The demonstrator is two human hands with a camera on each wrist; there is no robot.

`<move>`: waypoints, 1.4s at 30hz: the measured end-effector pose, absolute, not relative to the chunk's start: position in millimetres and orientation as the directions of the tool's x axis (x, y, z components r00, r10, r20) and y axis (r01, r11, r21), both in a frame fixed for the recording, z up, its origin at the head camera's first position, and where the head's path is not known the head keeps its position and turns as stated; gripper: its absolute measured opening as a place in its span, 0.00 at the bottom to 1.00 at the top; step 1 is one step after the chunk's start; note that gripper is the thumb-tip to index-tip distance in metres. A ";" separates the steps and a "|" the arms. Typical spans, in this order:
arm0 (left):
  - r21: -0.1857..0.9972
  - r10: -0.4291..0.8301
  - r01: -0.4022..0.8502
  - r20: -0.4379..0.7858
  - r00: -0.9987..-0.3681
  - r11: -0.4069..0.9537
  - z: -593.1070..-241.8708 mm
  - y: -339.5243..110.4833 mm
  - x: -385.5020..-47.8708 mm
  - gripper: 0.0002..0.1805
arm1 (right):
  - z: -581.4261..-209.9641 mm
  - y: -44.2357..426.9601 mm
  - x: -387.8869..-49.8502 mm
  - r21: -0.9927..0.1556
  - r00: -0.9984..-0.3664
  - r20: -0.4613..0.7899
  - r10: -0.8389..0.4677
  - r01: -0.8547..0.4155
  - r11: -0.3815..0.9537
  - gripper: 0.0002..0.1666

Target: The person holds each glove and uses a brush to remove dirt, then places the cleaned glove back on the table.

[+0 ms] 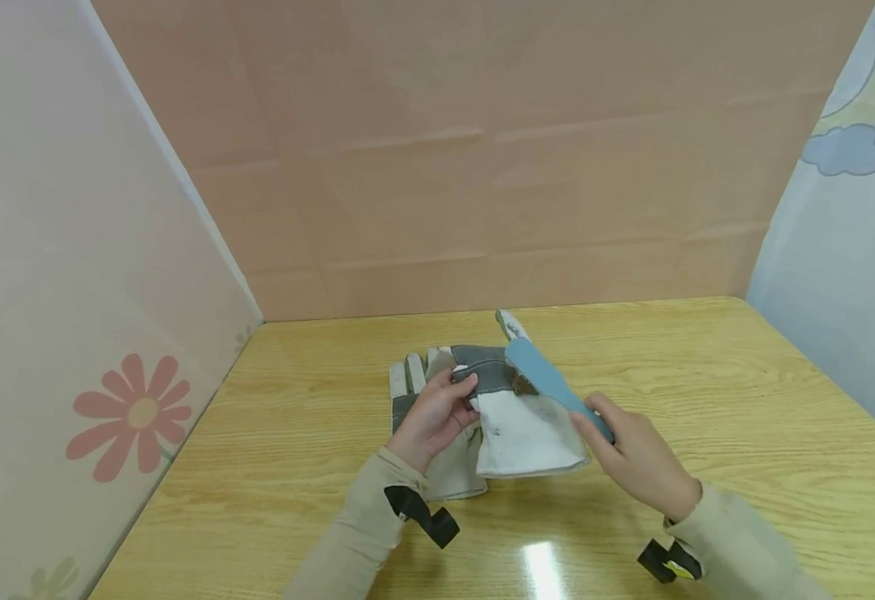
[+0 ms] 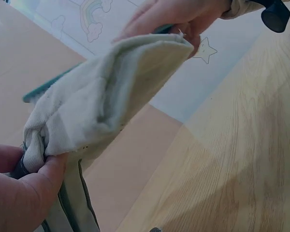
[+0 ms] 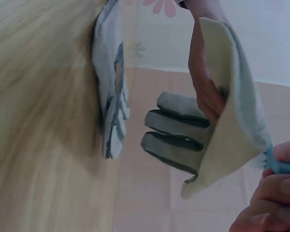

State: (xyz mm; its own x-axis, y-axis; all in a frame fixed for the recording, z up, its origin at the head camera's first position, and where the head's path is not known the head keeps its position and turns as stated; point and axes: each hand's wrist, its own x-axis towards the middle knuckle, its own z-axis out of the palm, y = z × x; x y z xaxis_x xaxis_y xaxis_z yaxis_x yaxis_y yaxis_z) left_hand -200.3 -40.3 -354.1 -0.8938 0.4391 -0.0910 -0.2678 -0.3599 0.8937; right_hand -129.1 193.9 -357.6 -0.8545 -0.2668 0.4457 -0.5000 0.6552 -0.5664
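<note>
With fingers and thumb of the left hand (image 1: 437, 417), pinches a fold of the raised glove (image 1: 535, 442) at its side, near the join between dark grey band (image 1: 486, 375) and white cuff. With fingers of the right hand (image 1: 640, 454) curled, grips the blue brush (image 1: 550, 379) by the handle; sets its head against the glove's upper face, by the look of the head view. Holds the glove clear of the wooden table (image 1: 257, 467), cuff toward the body, partly above the second glove (image 1: 456, 475) lying below, and well apart from it in the right wrist view.

Looks partway through brushing, not finished. Leaves showing beside the brush head a brown patch (image 1: 523, 384), probably dirt, and on the cuff a few small dark specks (image 1: 496, 432). Cannot tell the amount already cleaned off. Has the second glove lying without brush or hand at work on it; cannot tell from these views whether already brushed or yet to be brushed.
</note>
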 end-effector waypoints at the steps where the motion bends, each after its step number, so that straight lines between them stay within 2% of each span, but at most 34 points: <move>1: 0.893 0.445 -0.266 -0.085 -0.892 -0.363 -354.1 -39.9 -200.0 0.18 | -356.0 191.7 -129.8 -0.565 -0.850 0.454 -0.268 -0.507 0.651 0.10; 8: 0.881 0.472 -0.293 -0.092 -0.877 -0.372 -355.9 -38.6 -199.2 0.24 | -357.1 180.1 -133.0 -0.519 -0.827 0.469 -0.310 -0.543 0.660 0.08; 15: 0.881 0.409 -0.266 -0.092 -0.908 -0.392 -355.8 -45.1 -200.9 0.16 | -365.5 189.1 -127.9 -0.551 -0.869 0.407 -0.282 -0.479 0.683 0.08; 24: 0.887 0.426 -0.274 -0.100 -0.899 -0.371 -357.3 -45.1 -201.1 0.20 | -361.4 191.2 -127.6 -0.558 -0.853 0.457 -0.253 -0.496 0.665 0.11; 30: 0.878 0.448 -0.287 -0.096 -0.889 -0.382 -356.7 -42.8 -199.0 0.18 | -356.6 179.6 -131.5 -0.548 -0.839 0.461 -0.290 -0.526 0.650 0.09; 35: 0.874 0.420 -0.287 -0.108 -0.901 -0.392 -356.8 -42.9 -198.9 0.16 | -360.4 179.1 -130.7 -0.554 -0.862 0.414 -0.292 -0.493 0.670 0.09; 42: 0.877 0.394 -0.266 -0.097 -0.914 -0.401 -358.7 -46.3 -200.8 0.19 | -365.8 188.1 -126.6 -0.558 -0.887 0.375 -0.269 -0.448 0.698 0.10</move>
State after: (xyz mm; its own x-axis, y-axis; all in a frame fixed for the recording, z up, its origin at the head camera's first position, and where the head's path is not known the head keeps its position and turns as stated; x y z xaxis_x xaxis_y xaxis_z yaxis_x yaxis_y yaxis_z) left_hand -200.8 -46.3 -358.7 -0.9141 0.3938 -0.0968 -0.2655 -0.4008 0.8768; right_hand -126.6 188.1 -365.8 -0.8869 -0.2693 0.3753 -0.4482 0.6982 -0.5582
